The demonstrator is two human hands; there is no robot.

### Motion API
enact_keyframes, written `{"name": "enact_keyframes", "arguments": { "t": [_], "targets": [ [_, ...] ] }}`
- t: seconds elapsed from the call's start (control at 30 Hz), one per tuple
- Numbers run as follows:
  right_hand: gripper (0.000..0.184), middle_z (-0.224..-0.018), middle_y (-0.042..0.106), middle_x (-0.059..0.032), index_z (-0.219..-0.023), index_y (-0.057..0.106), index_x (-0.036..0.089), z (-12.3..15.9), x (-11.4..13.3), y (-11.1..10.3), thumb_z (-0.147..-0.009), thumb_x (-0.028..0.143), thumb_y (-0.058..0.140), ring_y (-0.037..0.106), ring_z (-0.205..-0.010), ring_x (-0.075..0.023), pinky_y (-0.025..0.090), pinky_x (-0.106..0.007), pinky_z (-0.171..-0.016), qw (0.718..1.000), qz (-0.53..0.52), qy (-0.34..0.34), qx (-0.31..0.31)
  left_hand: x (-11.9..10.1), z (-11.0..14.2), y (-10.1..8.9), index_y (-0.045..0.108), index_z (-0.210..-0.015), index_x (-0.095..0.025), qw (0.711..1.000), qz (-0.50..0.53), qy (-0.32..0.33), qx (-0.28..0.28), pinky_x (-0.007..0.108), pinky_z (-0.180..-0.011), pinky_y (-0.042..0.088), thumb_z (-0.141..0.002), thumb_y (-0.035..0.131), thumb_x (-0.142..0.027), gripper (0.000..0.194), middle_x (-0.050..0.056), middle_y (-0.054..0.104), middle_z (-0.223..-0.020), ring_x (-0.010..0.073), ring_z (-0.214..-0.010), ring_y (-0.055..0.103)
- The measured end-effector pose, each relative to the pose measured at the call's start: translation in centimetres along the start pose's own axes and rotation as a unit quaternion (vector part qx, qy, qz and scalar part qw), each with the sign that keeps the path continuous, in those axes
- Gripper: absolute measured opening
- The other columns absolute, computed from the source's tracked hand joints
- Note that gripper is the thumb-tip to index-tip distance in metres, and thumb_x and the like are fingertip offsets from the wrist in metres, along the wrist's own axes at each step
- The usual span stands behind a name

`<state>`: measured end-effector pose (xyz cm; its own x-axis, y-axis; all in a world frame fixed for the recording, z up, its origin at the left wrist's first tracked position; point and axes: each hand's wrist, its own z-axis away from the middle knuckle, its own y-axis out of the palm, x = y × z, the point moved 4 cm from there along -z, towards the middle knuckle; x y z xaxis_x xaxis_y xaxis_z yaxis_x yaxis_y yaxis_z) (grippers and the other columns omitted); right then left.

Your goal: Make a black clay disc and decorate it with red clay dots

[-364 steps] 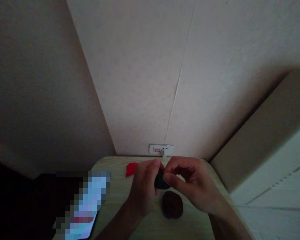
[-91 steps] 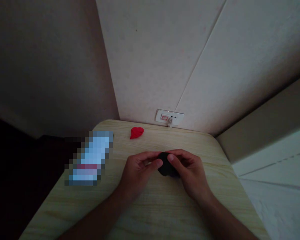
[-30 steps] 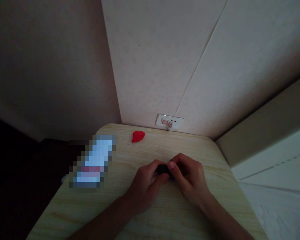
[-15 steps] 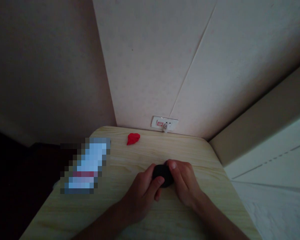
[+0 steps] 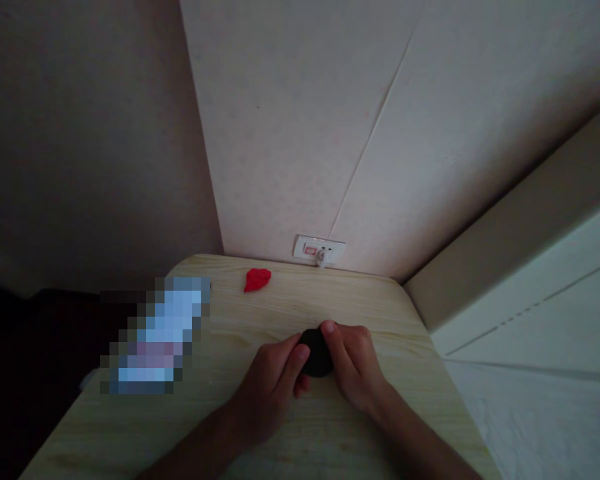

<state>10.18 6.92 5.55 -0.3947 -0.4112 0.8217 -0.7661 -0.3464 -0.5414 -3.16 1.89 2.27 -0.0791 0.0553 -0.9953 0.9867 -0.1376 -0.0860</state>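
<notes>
Between my hands is a flat, round, black piece, about palm-sized; its exact kind cannot be made out. My left hand grips its left side, the thumb lying on the upper face and the fingers curled underneath. Around its right edge my right hand is closed, with the thumb at the top rim and the fingers mostly hidden. Both hands are over the wooden table. Farther back on the tabletop lies a small red leaf-shaped piece, apart from both hands.
A pixelated, bright rectangular object lies near the table's left edge. Behind the table, a wall socket has a plug in it. A pale cabinet stands along the right side.
The whole view has shifted slightly, so everything appears farther left. My left thumb has moved toward the black piece's left edge, leaving more of its face in sight.
</notes>
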Motion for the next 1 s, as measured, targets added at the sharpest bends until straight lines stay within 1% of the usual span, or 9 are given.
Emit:
{"name": "enact_keyframes", "arguments": {
  "t": [0.13,0.23,0.33,0.47,0.57,0.67,0.77,0.87,1.0],
  "targets": [
    [0.073,-0.052,0.061,-0.0036,-0.054,0.058,0.020,0.1,-0.2,0.6,-0.110,0.050,0.022,0.057,-0.053,-0.0145,0.042,-0.026,-0.059,0.999,-0.028,-0.005,0.022,0.1,0.0,0.0,0.060,-0.078,-0.017,0.999,0.038,0.000,-0.012,0.029,-0.060,0.043,-0.102,0.039,-0.052,0.047,0.001,0.058,-0.060,0.0166,-0.059,0.056],
    [0.066,-0.054,0.059,-0.0025,-0.057,0.055,0.020,0.2,0.0,0.9,-0.110,0.045,0.025,0.051,-0.050,-0.0135,0.037,-0.027,-0.056,0.999,0.031,-0.036,-0.018,0.3,-0.1,0.2,0.059,-0.083,-0.019,0.997,0.068,-0.009,-0.037,0.027,-0.052,0.040,-0.101,0.039,-0.054,0.045,-0.002,0.052,-0.057,0.0159,-0.053,0.052],
    [0.059,-0.055,0.054,-0.0011,-0.060,0.049,0.021,0.4,0.4,1.3,-0.110,0.043,0.027,0.045,-0.051,-0.0139,0.033,-0.029,-0.055,0.995,0.071,-0.058,-0.044,0.3,0.0,0.2,0.055,-0.080,-0.020,0.997,0.017,-0.004,-0.081,0.026,-0.047,0.034,-0.103,0.035,-0.053,0.044,-0.004,0.047,-0.054,0.0140,-0.047,0.046],
    [0.049,-0.058,0.050,0.0010,-0.064,0.045,0.021,0.5,1.1,1.6,-0.109,0.039,0.034,0.044,-0.053,-0.0129,0.030,-0.028,-0.056,0.993,0.082,-0.086,-0.028,-0.2,0.2,0.0,0.055,-0.076,-0.019,0.990,-0.071,0.054,-0.109,0.028,-0.056,0.037,-0.105,0.034,-0.044,0.044,0.000,0.055,-0.063,0.0149,-0.057,0.052],
    [0.045,-0.059,0.050,0.0019,-0.066,0.045,0.020,0.7,1.4,1.8,-0.109,0.029,0.033,0.042,-0.052,-0.0112,0.031,-0.027,-0.056,0.989,0.058,-0.135,-0.008,-0.1,0.3,-0.2,0.054,-0.073,-0.020,0.990,-0.056,0.072,-0.109,0.029,-0.059,0.039,-0.105,0.035,-0.042,0.044,0.000,0.055,-0.063,0.0151,-0.059,0.052],
    [0.043,-0.060,0.048,0.0022,-0.068,0.046,0.020,0.9,1.4,2.0,-0.108,0.025,0.033,0.040,-0.052,-0.0108,0.031,-0.026,-0.056,0.985,0.051,-0.163,-0.005,0.3,0.5,-0.4,0.050,-0.066,-0.022,0.988,-0.016,0.058,-0.141,0.029,-0.056,0.039,-0.104,0.038,-0.044,0.045,-0.001,0.049,-0.060,0.0161,-0.058,0.049],
    [0.043,-0.060,0.049,0.0016,-0.067,0.046,0.020,0.9,1.1,2.3,-0.108,0.030,0.034,0.042,-0.053,-0.0111,0.031,-0.027,-0.057,0.988,0.058,-0.142,0.013,0.4,0.4,-0.4,0.046,-0.064,-0.023,0.989,-0.013,0.055,-0.136,0.030,-0.054,0.037,-0.103,0.039,-0.046,0.045,-0.002,0.044,-0.056,0.0161,-0.055,0.046],
    [0.046,-0.060,0.050,0.0013,-0.067,0.046,0.020,0.8,0.9,2.4,-0.108,0.038,0.035,0.044,-0.054,-0.0114,0.032,-0.027,-0.058,0.993,0.054,-0.101,0.033,-0.1,0.4,-0.2,0.049,-0.067,-0.021,0.987,-0.058,0.091,-0.118,0.029,-0.053,0.034,-0.103,0.040,-0.043,0.043,-0.002,0.049,-0.057,0.0144,-0.053,0.048],
    [0.044,-0.062,0.053,0.0015,-0.070,0.048,0.020,0.9,1.2,2.6,-0.109,0.030,0.032,0.045,-0.054,-0.0106,0.034,-0.025,-0.058,0.994,0.013,-0.099,0.046,-0.3,0.5,-0.2,0.053,-0.070,-0.020,0.983,-0.065,0.114,-0.127,0.027,-0.056,0.040,-0.105,0.037,-0.037,0.042,0.001,0.056,-0.062,0.0145,-0.056,0.054]
  ]
}}
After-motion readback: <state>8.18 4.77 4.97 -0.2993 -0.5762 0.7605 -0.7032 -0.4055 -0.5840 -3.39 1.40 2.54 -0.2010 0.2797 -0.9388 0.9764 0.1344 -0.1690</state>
